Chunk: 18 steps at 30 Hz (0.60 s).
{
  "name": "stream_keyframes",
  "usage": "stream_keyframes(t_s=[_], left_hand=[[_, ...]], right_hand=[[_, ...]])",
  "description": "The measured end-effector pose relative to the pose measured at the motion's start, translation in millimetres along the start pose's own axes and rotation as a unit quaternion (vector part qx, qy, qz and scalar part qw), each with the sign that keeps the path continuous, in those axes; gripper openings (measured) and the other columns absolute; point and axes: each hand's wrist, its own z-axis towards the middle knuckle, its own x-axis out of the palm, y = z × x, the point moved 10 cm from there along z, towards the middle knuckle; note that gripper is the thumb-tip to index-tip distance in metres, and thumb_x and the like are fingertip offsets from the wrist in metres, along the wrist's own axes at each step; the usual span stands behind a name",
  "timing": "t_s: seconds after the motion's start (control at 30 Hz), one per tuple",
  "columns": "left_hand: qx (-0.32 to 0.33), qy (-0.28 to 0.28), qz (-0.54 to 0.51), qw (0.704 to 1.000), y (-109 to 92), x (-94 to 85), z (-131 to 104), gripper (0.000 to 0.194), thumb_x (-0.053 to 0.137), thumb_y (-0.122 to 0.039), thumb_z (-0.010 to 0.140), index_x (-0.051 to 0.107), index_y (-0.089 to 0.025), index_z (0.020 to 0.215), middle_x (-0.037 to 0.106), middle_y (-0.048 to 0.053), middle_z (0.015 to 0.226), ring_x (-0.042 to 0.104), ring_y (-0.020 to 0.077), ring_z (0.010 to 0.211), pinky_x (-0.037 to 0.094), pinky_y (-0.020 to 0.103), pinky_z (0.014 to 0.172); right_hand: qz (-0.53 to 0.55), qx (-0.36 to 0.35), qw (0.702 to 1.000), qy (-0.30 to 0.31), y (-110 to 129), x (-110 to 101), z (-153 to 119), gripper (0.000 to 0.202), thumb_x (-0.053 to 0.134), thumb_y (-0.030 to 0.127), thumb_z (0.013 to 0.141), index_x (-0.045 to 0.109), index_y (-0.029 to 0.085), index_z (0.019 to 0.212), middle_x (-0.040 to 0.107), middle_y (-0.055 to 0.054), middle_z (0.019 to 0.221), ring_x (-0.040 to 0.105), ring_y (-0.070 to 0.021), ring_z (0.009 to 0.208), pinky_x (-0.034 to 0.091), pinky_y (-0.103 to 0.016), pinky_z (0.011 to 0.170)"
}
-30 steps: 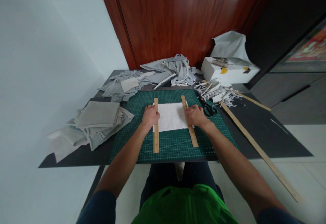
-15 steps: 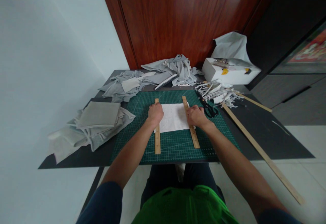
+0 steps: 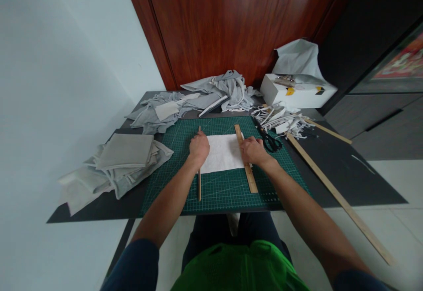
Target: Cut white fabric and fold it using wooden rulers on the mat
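Note:
A white piece of cloth (image 3: 222,153) lies flat on the green gridded cutting mat (image 3: 218,198). My left hand (image 3: 199,147) is closed around a wooden ruler (image 3: 199,188), which stands on its narrow edge along the cloth's left side. Along the right side, a second wooden ruler (image 3: 250,179) lies flat across the cloth, slightly slanted. My right hand (image 3: 254,151) has its fingers curled onto that ruler and the cloth edge; the fingertips are partly hidden. Black-handled scissors (image 3: 271,143) rest just beyond my right hand.
Folded grey cloths (image 3: 127,152) are stacked at the left. Crumpled grey fabric (image 3: 231,92) lies along the back. Thin fabric strips (image 3: 284,121) and a white box (image 3: 297,92) are at the back right. A long wooden strip (image 3: 337,196) overhangs the front table edge.
The left ruler has turned from lying flat to standing on its edge in my left hand, uncovering more cloth beside it. My right hand and its ruler hold nearly the same place.

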Motion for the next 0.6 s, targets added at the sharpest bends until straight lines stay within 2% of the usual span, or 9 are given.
stream_keyframes(t_s=[0.23,0.37,0.5,0.6], left_hand=[[-0.010,-0.006,0.010,1.000,7.0,-1.1,1.0,0.044,0.043,-0.002,0.099,0.053,0.003,0.141,0.073,0.031,0.121,0.076,0.0322,0.119,0.060,0.036,0.099],[-0.031,0.017,-0.021,0.999,17.3,2.3,9.0,0.041,0.050,-0.005,0.096,0.053,0.000,0.137,0.075,0.030,0.120,0.076,0.0343,0.117,0.060,0.038,0.099],[-0.054,0.041,-0.037,0.997,26.7,2.8,16.1,0.041,0.050,-0.009,0.097,0.052,-0.005,0.138,0.075,0.029,0.123,0.077,0.0353,0.116,0.059,0.041,0.099],[-0.033,0.060,-0.035,0.997,28.7,4.5,22.9,0.042,0.048,-0.011,0.098,0.056,-0.011,0.139,0.077,0.025,0.124,0.077,0.0343,0.118,0.059,0.042,0.099]], right_hand=[[-0.004,-0.004,1.000,0.003,2.4,-3.1,-3.1,0.034,0.050,0.013,0.091,0.074,0.008,0.115,0.070,-0.026,0.129,0.054,-0.0375,0.127,0.039,-0.056,0.108],[0.010,-0.008,1.000,-0.004,2.3,-4.3,-3.3,0.031,0.050,0.013,0.091,0.074,0.010,0.110,0.071,-0.026,0.127,0.055,-0.0373,0.127,0.038,-0.055,0.107],[0.008,-0.009,1.000,-0.009,1.5,-3.5,-2.8,0.030,0.052,0.013,0.089,0.074,0.010,0.109,0.071,-0.026,0.126,0.056,-0.0371,0.124,0.038,-0.054,0.106],[0.007,-0.008,1.000,-0.006,0.5,-1.1,-2.5,0.032,0.052,0.013,0.090,0.074,0.009,0.111,0.071,-0.026,0.127,0.056,-0.0376,0.124,0.038,-0.055,0.106]])
